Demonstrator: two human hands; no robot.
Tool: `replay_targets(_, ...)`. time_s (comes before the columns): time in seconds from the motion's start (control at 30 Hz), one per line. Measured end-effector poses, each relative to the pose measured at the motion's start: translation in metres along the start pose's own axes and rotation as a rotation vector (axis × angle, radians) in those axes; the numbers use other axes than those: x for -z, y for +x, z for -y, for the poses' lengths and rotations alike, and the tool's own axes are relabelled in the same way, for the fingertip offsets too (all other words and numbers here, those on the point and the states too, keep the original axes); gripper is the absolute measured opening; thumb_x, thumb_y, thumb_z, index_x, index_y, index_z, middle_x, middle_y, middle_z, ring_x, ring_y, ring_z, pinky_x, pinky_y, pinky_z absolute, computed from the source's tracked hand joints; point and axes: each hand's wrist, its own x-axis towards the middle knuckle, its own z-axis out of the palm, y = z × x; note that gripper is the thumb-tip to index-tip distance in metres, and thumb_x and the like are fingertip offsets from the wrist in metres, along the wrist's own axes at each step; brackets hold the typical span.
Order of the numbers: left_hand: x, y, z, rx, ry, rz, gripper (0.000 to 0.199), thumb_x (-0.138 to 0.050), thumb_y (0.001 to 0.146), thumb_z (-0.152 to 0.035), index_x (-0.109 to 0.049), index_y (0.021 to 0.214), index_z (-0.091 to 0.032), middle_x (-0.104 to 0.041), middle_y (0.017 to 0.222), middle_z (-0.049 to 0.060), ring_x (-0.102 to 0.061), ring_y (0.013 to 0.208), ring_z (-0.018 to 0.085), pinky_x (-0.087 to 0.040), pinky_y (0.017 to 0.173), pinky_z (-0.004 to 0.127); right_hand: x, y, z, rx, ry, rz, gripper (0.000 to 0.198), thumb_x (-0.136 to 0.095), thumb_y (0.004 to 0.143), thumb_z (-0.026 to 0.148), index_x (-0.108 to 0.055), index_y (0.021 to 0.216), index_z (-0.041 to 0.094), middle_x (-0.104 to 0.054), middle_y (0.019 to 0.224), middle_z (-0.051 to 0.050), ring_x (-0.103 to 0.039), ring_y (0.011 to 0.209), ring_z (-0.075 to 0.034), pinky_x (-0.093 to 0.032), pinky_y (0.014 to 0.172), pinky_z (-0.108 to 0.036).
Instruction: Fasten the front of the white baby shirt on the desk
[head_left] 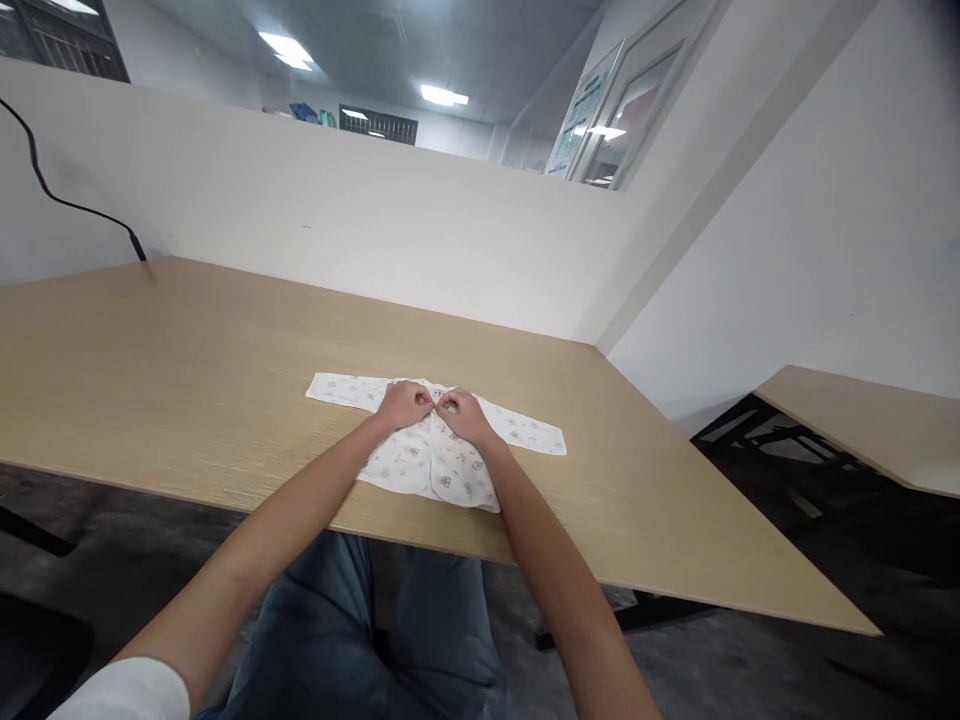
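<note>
A small white baby shirt (411, 462) with a scattered print lies spread on the wooden table, its sleeves stretched out to both sides. Its front opening runs down the middle, with the lower edge toward me. My left hand (407, 403) pinches the cloth at the upper part of that opening, just below the neck. Right beside it, my right hand (463, 414) pinches the other edge, and the fingertips of both hands nearly meet. Whatever fastening sits between the fingers is too small to make out.
The table (225, 350) reaches wide to both sides, with its near edge close to my legs. A low white partition (360, 230) stands behind it. A black cable (82, 208) hangs at the far left. Another table (862, 415) stands to the right.
</note>
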Motion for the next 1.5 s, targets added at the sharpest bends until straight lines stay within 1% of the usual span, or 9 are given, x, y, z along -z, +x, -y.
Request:
replay_targets(0.23, 0.002, -0.001, -0.003, 0.017, 0.013, 0.016, 0.010, -0.068, 0.074, -0.024, -0.077, 0.072, -0.021, -0.075, 0.075, 0.002, -0.064, 0.074, 0.018, -0.044, 0.076, 0.030, 0.002, -0.001, 0.001, -0.008, 0.021, 0.010, 0.010, -0.063, 0.081, 0.028, -0.065, 0.074, 0.021, -0.067, 0.084, -0.003, -0.059, 0.086, -0.020, -0.046, 0.085, -0.033)
replay_targets(0.43, 0.005, -0.002, -0.006, 0.032, 0.051, 0.032, 0.012, -0.067, 0.074, -0.025, -0.079, 0.073, -0.022, -0.077, 0.079, 0.002, -0.066, 0.079, 0.019, -0.046, 0.080, 0.030, 0.001, -0.002, -0.001, 0.010, 0.052, 0.015, 0.010, -0.063, 0.082, 0.028, -0.064, 0.074, 0.021, -0.068, 0.086, -0.003, -0.061, 0.090, -0.021, -0.046, 0.084, -0.034)
replay_targets(0.6, 0.007, -0.003, -0.009, 0.052, 0.069, 0.038, 0.013, -0.066, 0.075, -0.026, -0.079, 0.074, -0.023, -0.077, 0.081, 0.002, -0.067, 0.082, 0.020, -0.045, 0.085, 0.032, 0.001, -0.001, -0.002, 0.011, 0.052, 0.010, 0.009, -0.064, 0.081, 0.025, -0.064, 0.072, 0.022, -0.068, 0.085, -0.003, -0.061, 0.088, -0.021, -0.046, 0.084, -0.034)
replay_targets(0.87, 0.006, -0.003, -0.006, 0.050, 0.040, 0.043, 0.011, -0.067, 0.075, -0.026, -0.077, 0.072, -0.022, -0.076, 0.078, 0.001, -0.066, 0.079, 0.018, -0.044, 0.081, 0.031, 0.001, -0.001, -0.004, 0.038, 0.040, 0.021, 0.008, -0.064, 0.083, 0.024, -0.063, 0.075, 0.021, -0.067, 0.085, -0.003, -0.059, 0.087, -0.020, -0.045, 0.082, -0.034)
replay_targets(0.93, 0.005, -0.002, -0.004, 0.040, 0.042, 0.039, 0.010, -0.067, 0.075, -0.026, -0.077, 0.073, -0.022, -0.075, 0.078, 0.000, -0.066, 0.078, 0.018, -0.044, 0.081, 0.031, 0.002, -0.002, -0.004, 0.059, 0.032, 0.022, 0.008, -0.064, 0.084, 0.023, -0.063, 0.076, 0.021, -0.066, 0.085, -0.003, -0.059, 0.087, -0.020, -0.045, 0.082, -0.034)
replay_targets(1.0, 0.002, -0.001, 0.000, 0.011, 0.025, 0.023, 0.011, -0.068, 0.074, -0.024, -0.077, 0.080, -0.023, -0.074, 0.077, -0.001, -0.066, 0.078, 0.017, -0.044, 0.081, 0.030, 0.003, -0.002, -0.004, 0.080, 0.017, 0.015, 0.008, -0.063, 0.084, 0.022, -0.062, 0.077, 0.021, -0.064, 0.085, -0.003, -0.058, 0.087, -0.020, -0.045, 0.082, -0.034)
replay_targets(1.13, -0.003, 0.000, 0.007, -0.085, -0.032, 0.001, 0.025, -0.067, 0.073, -0.017, -0.075, 0.095, -0.024, -0.072, 0.079, -0.003, -0.065, 0.081, 0.016, -0.045, 0.080, 0.027, 0.002, -0.002, -0.005, 0.098, -0.009, 0.012, 0.010, -0.063, 0.085, 0.021, -0.059, 0.076, 0.022, -0.062, 0.085, -0.003, -0.057, 0.088, -0.021, -0.044, 0.082, -0.034)
replay_targets(1.3, -0.005, 0.002, 0.012, -0.146, -0.010, -0.002, 0.020, -0.066, 0.076, -0.018, -0.078, 0.090, -0.026, -0.072, 0.081, -0.001, -0.065, 0.084, 0.017, -0.045, 0.083, 0.028, 0.001, -0.002, -0.008, 0.111, -0.015, 0.015, 0.009, -0.065, 0.086, 0.022, -0.060, 0.078, 0.022, -0.063, 0.085, -0.003, -0.057, 0.088, -0.021, -0.044, 0.081, -0.034)
replay_targets(1.5, -0.002, 0.002, 0.011, -0.122, -0.011, -0.006, 0.016, -0.069, 0.078, -0.022, -0.081, 0.087, -0.028, -0.073, 0.082, -0.001, -0.065, 0.083, 0.017, -0.045, 0.081, 0.028, 0.002, -0.001, -0.008, 0.111, -0.033, 0.023, 0.010, -0.064, 0.087, 0.023, -0.059, 0.078, 0.022, -0.062, 0.087, -0.003, -0.057, 0.090, -0.021, -0.045, 0.082, -0.034)
